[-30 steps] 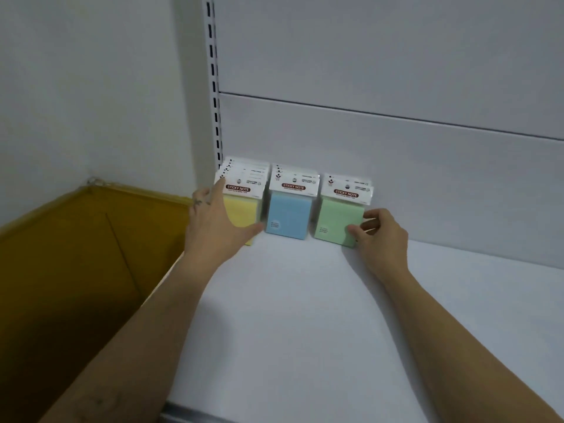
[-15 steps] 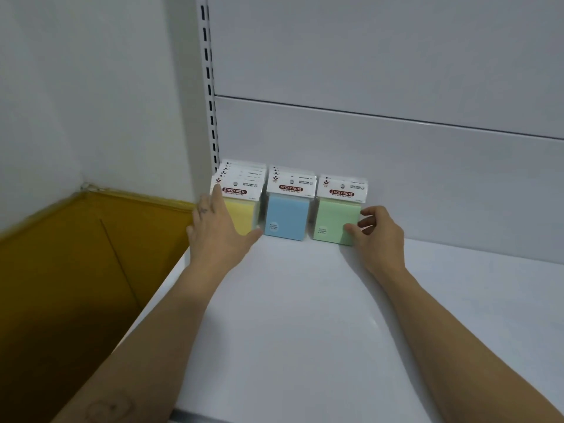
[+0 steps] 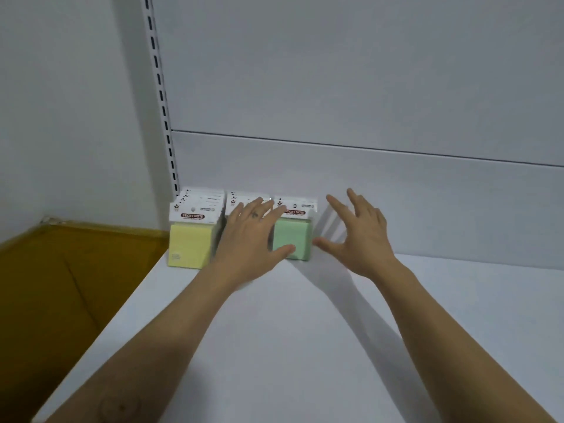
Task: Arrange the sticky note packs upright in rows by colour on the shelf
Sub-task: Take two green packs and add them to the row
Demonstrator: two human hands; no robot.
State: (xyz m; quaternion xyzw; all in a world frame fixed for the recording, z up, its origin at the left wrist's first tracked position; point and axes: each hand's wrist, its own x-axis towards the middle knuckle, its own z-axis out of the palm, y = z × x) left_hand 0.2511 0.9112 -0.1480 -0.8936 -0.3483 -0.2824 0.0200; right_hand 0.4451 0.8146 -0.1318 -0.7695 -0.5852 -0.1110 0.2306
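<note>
One white shelf (image 3: 305, 346) fills most of what I see, with one white back panel (image 3: 366, 87) behind it. One brown cardboard box (image 3: 61, 285) stands open off the shelf's left edge. One slotted upright (image 3: 161, 102) runs up the left side of the panel.

Three rows of sticky note packs stand upright at the back left corner of the shelf, side by side against the panel. The yellow row (image 3: 189, 245) is nearest the upright. It shows at least four header cards one behind another, and I cannot count them exactly. The middle row (image 3: 241, 198) shows a few header edges. Its coloured face is hidden behind my hand, so I cannot give its colour or count. The green row (image 3: 291, 239) is on the right, with at least two header cards showing.

My left hand (image 3: 247, 245) is spread flat across the front of the middle row, fingers straight and fanned, gripping nothing. Its fingertips reach the header cards and its thumb (image 3: 287, 248) lies on the green front pack's face.

My right hand (image 3: 360, 239) is also spread wide, holding nothing, just to the right of the green row. Its thumb (image 3: 323, 244) points at that pack's lower right corner, and I cannot tell whether it touches.
</note>
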